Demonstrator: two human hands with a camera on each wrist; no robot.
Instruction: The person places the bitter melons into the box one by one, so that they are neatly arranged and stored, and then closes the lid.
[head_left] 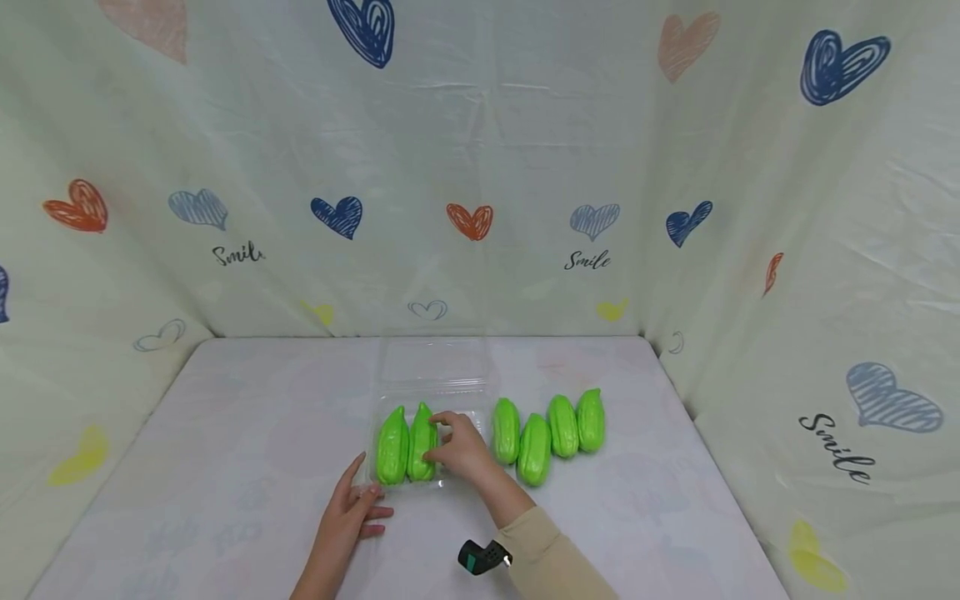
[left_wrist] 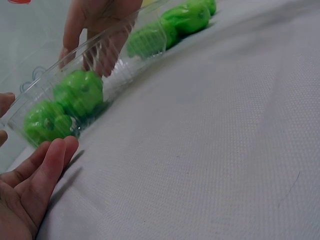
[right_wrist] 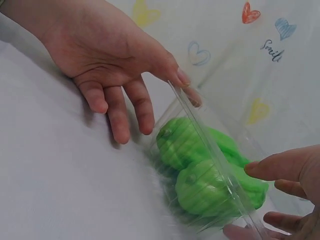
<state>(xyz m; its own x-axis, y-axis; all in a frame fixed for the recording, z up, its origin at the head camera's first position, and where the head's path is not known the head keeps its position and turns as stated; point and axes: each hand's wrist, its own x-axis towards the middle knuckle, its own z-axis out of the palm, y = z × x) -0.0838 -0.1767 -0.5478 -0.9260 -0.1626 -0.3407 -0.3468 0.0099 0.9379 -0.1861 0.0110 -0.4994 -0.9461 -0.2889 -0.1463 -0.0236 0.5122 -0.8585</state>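
Observation:
A clear plastic clamshell box [head_left: 431, 390], lid laid back, contains two bright green ridged fruits of gourd-like shape, the left fruit [head_left: 392, 447] and the right fruit [head_left: 422, 442], side by side. At the box's front left corner is my left hand [head_left: 347, 512], touching the rim with straight, spread fingers. My right hand [head_left: 461, 448] reaches over the box from the right. Its thumb and forefinger are spread beside the right fruit, and in the right wrist view one fingertip [right_wrist: 252, 168] meets or nearly meets that fruit. The other right fingers hang loosely, partly behind the clear wall.
Several matching green fruits [head_left: 535, 450] lie in a loose row on the table right of the box. A white cloth [head_left: 247, 467] covers the table. A heart-printed curtain [head_left: 480, 167] encloses the back and sides. A small black device [head_left: 483, 557] is at the right sleeve.

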